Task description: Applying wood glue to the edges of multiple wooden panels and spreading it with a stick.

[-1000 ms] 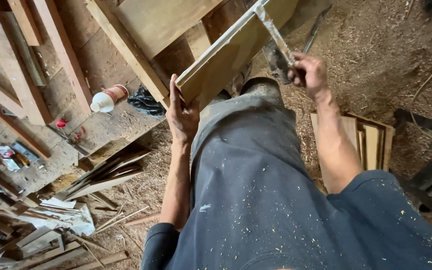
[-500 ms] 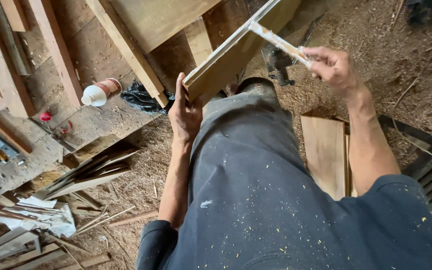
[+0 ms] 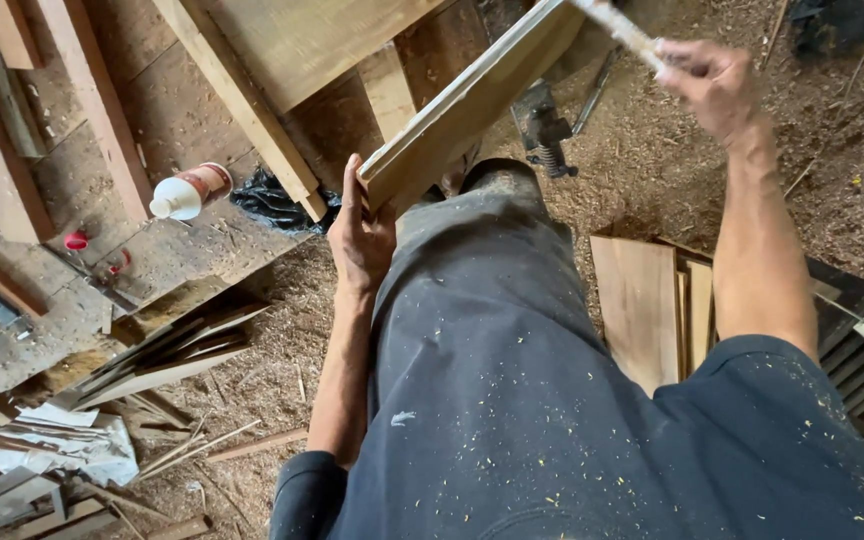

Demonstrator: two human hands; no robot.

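Wooden board point(image 3: 472, 100) gripped at its near edge by left hand point(image 3: 360, 235).

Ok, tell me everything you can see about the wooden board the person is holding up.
The wooden board is a flat, pale brown plank seen nearly edge-on, its light edge worn and scuffed. It slants from lower left up to the top right of the view, held above the sawdust-covered floor. The left hand grips its lower end; the right hand holds a thin, pale tool against its upper part. Its far end leaves the frame.
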